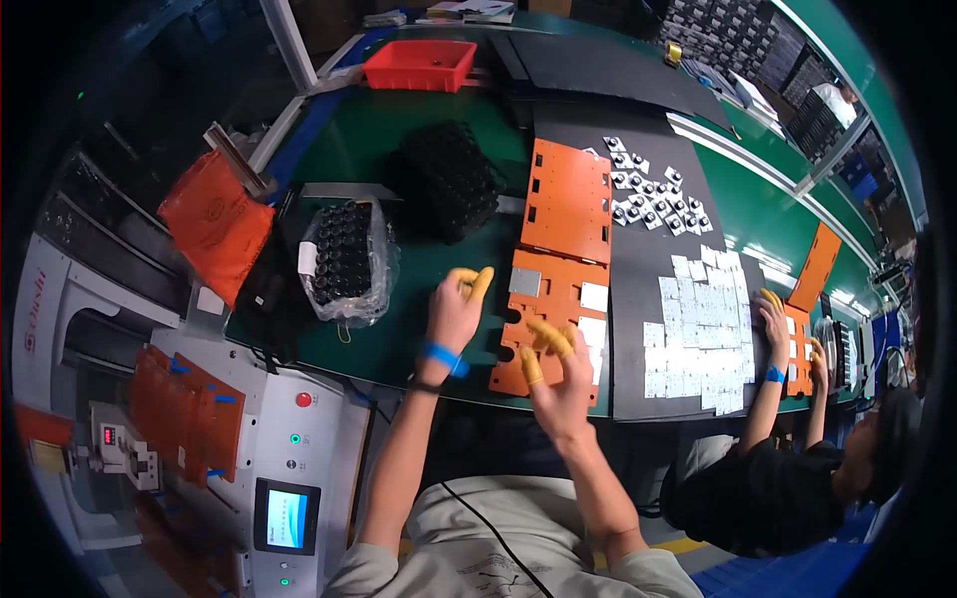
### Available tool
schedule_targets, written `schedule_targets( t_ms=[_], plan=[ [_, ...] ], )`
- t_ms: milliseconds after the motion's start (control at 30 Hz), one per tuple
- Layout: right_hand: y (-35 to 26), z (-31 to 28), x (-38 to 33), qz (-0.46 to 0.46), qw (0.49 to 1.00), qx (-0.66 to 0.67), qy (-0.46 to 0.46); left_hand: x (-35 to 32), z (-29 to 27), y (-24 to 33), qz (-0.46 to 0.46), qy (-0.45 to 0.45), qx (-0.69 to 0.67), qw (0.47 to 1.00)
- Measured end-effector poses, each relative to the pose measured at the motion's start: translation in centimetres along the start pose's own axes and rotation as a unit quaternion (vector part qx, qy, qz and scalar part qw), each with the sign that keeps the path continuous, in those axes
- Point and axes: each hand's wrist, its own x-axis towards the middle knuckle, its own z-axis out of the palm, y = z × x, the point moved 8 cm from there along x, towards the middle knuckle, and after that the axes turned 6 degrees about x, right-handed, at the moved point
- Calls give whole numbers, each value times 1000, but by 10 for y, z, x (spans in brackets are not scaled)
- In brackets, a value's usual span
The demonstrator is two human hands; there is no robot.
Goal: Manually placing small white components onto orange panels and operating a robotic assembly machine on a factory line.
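My left hand (pixel 455 317) is just left of an orange fixture (pixel 510 376), above the green table. Its yellow-covered thumb and finger curl together in a pinch; anything between them is too small to make out. Over the fixture's lower half hovers my right hand (pixel 561 384), its yellow-covered fingers spread and no object visible in it. The fixture's orange lid (pixel 566 204) lies folded back on the far side. A grey square plate (pixel 524 282) rests in an upper pocket, with white plates (pixel 594 297) along the right side. Whether the right fingertips touch the fixture I cannot tell.
Right of the fixture, white square boards (pixel 698 329) cover a black mat, below several white pieces with black round parts (pixel 653 199). Left are a bagged tray of black parts (pixel 349 259), a black stack (pixel 449 179) and a machine (pixel 299 448). A co-worker (pixel 768 488) works at right.
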Motion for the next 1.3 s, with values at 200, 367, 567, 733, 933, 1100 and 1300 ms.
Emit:
schedule_targets(
  t_ms=[200,367,567,733,933,1100,1300],
  plan=[
    [-35,91,7,-171,930,-77,-316,-104,-36,3,-213,-166,-390,881],
    [-51,140,3,-185,897,9,-400,-130,-85,-31,-239,-89,-436,863],
    [-66,187,3,-138,846,183,-482,-158,-126,-70,-238,-120,-582,768],
    [-55,239,45,-67,848,251,-461,-163,-145,-98,-191,-46,-578,792],
    [-16,281,146,-198,952,-170,-158,-175,-159,-99,-174,-11,-611,772],
    [3,318,157,-144,924,-261,-238,-177,-166,-85,-161,0,-572,804],
    [-6,325,155,-171,905,-310,-236,-168,-160,-76,-127,-12,-532,837]
  ],
)
